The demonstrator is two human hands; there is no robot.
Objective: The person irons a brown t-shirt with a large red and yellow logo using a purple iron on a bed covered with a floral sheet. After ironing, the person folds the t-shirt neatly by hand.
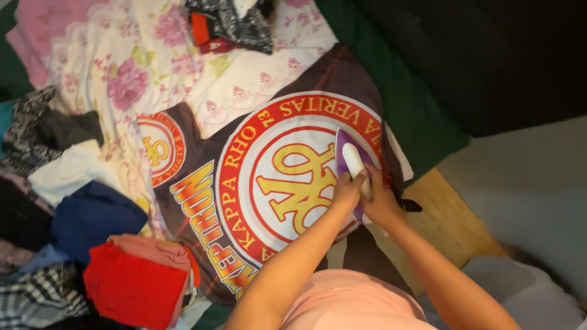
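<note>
A dark T-shirt (202, 201) with a large round red, white and yellow emblem lies spread flat over a floral sheet. A purple iron with a white handle (353, 160) stands on the emblem's right side, nose pointing away from me. My right hand (382, 205) grips the rear of the handle. My left hand (347, 190) is curled against the handle's left side, fingers over it. Both forearms reach in from the bottom edge.
The floral sheet (122, 73) covers a green surface (422, 116). Piled clothes lie at the left: a red folded garment (134, 284), a blue one (92, 217), a white one (70, 168). A dark patterned garment (235, 24) lies at the top. Wooden floor (449, 220) shows at right.
</note>
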